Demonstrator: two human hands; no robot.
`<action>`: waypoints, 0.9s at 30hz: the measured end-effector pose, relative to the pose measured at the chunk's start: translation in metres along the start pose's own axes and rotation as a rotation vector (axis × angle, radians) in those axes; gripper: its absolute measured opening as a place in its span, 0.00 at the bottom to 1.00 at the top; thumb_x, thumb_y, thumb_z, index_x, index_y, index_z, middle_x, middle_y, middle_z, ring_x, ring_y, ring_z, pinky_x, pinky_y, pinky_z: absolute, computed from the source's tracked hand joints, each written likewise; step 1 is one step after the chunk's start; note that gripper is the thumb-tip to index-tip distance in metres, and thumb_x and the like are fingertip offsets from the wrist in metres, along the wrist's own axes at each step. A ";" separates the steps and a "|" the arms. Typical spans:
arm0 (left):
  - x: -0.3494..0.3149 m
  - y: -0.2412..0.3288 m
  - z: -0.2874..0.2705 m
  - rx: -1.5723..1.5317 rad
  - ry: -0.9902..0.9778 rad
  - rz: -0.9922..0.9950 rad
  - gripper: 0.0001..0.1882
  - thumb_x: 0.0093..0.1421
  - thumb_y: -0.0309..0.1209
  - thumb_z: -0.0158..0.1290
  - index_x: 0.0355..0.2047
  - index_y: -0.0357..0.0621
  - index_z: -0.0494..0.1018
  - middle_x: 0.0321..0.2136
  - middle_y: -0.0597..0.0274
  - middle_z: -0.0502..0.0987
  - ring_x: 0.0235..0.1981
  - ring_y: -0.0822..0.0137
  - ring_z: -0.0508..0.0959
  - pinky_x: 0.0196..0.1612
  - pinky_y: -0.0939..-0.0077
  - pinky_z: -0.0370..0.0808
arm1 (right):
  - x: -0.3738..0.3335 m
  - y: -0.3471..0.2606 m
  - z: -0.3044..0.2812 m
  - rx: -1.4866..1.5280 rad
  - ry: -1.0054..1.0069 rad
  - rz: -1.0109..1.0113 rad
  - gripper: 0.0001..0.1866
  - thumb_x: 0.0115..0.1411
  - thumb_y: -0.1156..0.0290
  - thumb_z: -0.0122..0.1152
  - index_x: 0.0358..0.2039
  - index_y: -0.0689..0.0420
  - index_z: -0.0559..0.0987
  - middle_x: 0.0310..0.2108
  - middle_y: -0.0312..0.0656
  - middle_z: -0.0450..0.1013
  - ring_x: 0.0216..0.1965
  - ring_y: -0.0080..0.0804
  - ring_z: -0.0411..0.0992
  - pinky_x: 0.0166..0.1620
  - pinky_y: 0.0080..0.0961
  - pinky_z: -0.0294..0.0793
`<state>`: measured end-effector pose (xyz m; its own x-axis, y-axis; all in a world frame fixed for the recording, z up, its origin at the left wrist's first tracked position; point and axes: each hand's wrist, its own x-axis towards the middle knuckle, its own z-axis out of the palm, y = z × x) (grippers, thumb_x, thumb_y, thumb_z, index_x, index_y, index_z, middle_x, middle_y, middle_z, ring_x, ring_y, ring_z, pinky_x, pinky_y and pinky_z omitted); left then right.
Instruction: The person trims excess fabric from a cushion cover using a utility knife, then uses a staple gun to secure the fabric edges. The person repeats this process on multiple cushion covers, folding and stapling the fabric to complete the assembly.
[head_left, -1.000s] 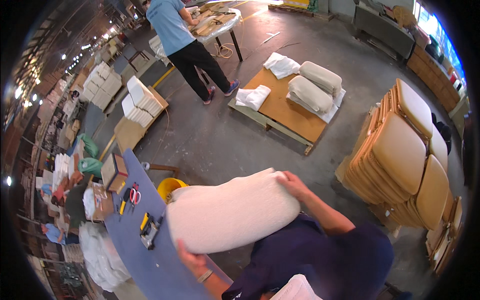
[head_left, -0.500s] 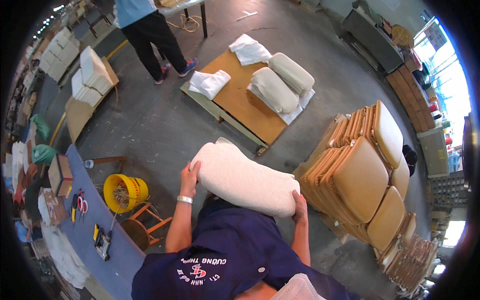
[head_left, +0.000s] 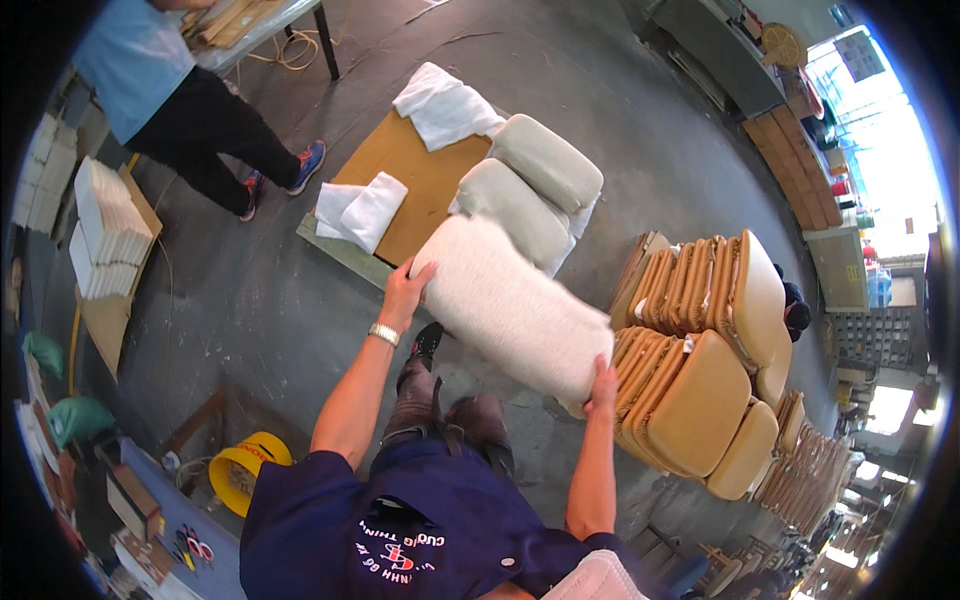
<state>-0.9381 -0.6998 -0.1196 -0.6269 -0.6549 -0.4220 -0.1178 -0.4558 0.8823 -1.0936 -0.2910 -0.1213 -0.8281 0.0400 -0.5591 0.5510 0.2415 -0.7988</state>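
Between my two hands I carry a cream, fabric-covered cushion (head_left: 515, 310), long and rounded at its corners. At its left end, my left hand (head_left: 405, 290) is closed round the edge, thumb on top. The right end is gripped by my right hand (head_left: 602, 388), fingers partly hidden beneath. Just beyond the cushion stands a low platform with a brown board top (head_left: 425, 180). Two similar padded cushions, a nearer one (head_left: 515, 210) and a farther one (head_left: 550, 165), lie on its right side. White cloths (head_left: 445, 105) lie at its far corner and a folded white cloth (head_left: 365, 212) at its left.
Stacks of tan upholstered seat pads (head_left: 700, 400) stand close on my right. A yellow bucket (head_left: 245, 470) and a blue-covered table with scissors (head_left: 200, 545) are at lower left. Far left, a person in a light blue shirt (head_left: 140, 70) stands by a table, near stacked white pads (head_left: 110, 235).
I have stepped toward the platform, and the cushion in my hands has moved forward, now overlapping the platform's near edge in view. The bucket and blue table have shifted lower left.
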 end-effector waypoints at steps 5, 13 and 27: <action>0.122 0.076 0.069 0.131 -0.147 0.076 0.27 0.64 0.42 0.62 0.57 0.35 0.74 0.34 0.68 0.78 0.29 0.78 0.72 0.32 0.81 0.70 | 0.079 -0.102 0.038 0.148 -0.013 -0.110 0.34 0.68 0.50 0.60 0.64 0.62 0.68 0.57 0.49 0.72 0.54 0.43 0.72 0.55 0.43 0.72; 0.181 -0.021 0.088 0.583 -0.114 0.055 0.35 0.65 0.45 0.56 0.63 0.30 0.67 0.59 0.37 0.73 0.63 0.46 0.72 0.64 0.59 0.68 | 0.101 0.006 0.048 -0.313 0.051 -0.170 0.42 0.64 0.52 0.67 0.69 0.65 0.63 0.57 0.47 0.71 0.54 0.36 0.70 0.60 0.35 0.68; -0.056 -0.184 -0.299 1.716 -0.951 -0.178 0.30 0.63 0.53 0.51 0.35 0.33 0.83 0.41 0.40 0.83 0.40 0.50 0.85 0.47 0.59 0.80 | -0.174 0.285 0.013 -0.776 -0.279 0.265 0.25 0.60 0.51 0.61 0.50 0.58 0.81 0.47 0.56 0.80 0.49 0.57 0.78 0.51 0.46 0.78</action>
<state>-0.6515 -0.7593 -0.3211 -0.5965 0.0705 -0.7995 -0.3435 0.8779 0.3337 -0.7908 -0.2422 -0.2547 -0.5707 -0.0263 -0.8208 0.4121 0.8553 -0.3139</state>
